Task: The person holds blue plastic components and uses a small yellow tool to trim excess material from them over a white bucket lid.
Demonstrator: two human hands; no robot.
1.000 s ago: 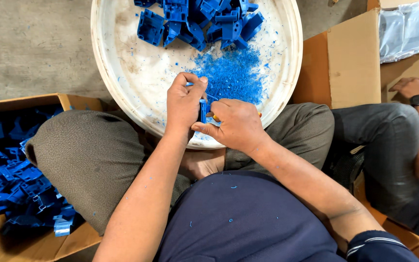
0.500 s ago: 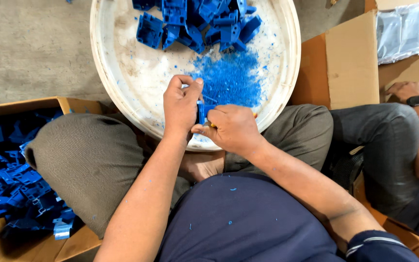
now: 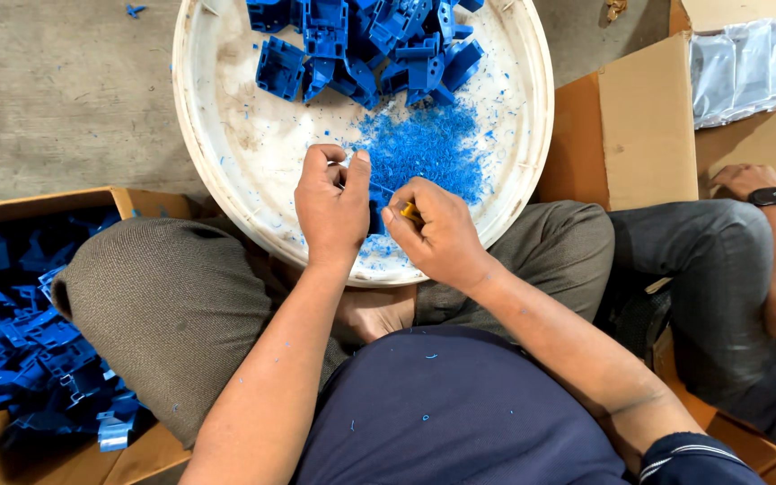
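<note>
A wide white round tray (image 3: 217,135) is resting on the floor against the person's crossed legs, carrying a heap of blue plastic parts (image 3: 361,40) along its far edge and a drift of blue shavings (image 3: 428,148) at its middle. Both forearms are reaching forward over the lap and meeting above the tray's near edge. The left hand (image 3: 332,211) is curling knuckles-up, its grip closing narrowly around a small blue part (image 3: 375,216), which is mostly hidden between thumb and fingers. The right hand (image 3: 437,233) is pressing close beside it, its grip pinching a small yellow-handled tool (image 3: 409,212) whose thin tip is pointing at that part. A cardboard box of blue parts (image 3: 20,359) is sitting by the left knee, and another person's arm with a wristwatch (image 3: 772,197) is lying to the right.
</note>
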